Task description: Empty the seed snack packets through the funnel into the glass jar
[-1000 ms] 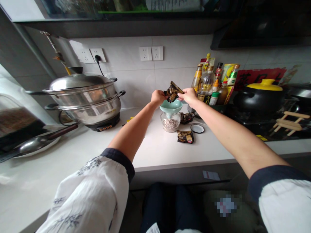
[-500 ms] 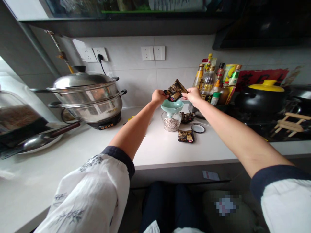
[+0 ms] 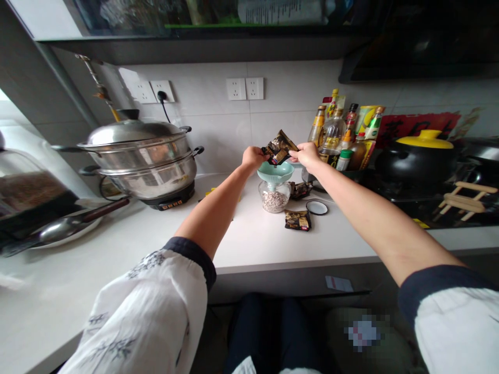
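Observation:
A black and gold packet [image 3: 280, 147] is held tilted between both hands. My left hand [image 3: 254, 157] is closed on its lower left end, and my right hand [image 3: 307, 155] pinches its right end. Just beneath the packet, a pale green funnel [image 3: 275, 173] sits in the mouth of a clear jar [image 3: 274, 198] that holds small light-coloured pieces. Another black and gold packet [image 3: 298, 220] lies on the counter in front of the jar, beside a round lid [image 3: 317, 207]. More dark packets [image 3: 301, 190] lie to the jar's right.
A steel steamer [image 3: 142, 156] stands at the left, near a ladle [image 3: 58, 228] on a plate. Several bottles [image 3: 335, 132] are behind my right arm. A black pot with a yellow lid [image 3: 419, 156] and a small wooden stool [image 3: 463, 200] are at the right.
The packet and both hands sit slightly further left and a little lower in the view. The camera view has shifted slightly too. Both hands keep their hold.

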A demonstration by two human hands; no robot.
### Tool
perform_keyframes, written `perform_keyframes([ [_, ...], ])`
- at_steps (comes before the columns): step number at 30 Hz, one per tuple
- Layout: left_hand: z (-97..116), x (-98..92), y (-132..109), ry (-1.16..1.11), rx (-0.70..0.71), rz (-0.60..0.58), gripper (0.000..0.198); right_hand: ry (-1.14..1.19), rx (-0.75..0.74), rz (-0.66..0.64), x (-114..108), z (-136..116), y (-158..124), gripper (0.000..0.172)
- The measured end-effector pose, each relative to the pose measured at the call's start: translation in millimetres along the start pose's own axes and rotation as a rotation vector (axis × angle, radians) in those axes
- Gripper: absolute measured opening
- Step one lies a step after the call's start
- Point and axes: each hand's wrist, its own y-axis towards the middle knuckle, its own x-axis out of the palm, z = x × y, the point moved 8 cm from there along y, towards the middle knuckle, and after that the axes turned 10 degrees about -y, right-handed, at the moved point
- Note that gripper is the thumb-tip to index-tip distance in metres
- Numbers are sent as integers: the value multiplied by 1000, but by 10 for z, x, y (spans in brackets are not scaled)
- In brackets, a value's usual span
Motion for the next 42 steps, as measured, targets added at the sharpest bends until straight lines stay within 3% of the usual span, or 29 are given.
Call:
perform_keyframes([
  [17, -31, 64, 60, -23, 27, -35, 20, 0, -19, -4, -53, -47, -21, 17],
  [42, 10, -15, 3, -60, -3, -31, 18, 19, -23, 11, -61, -21, -19, 19],
])
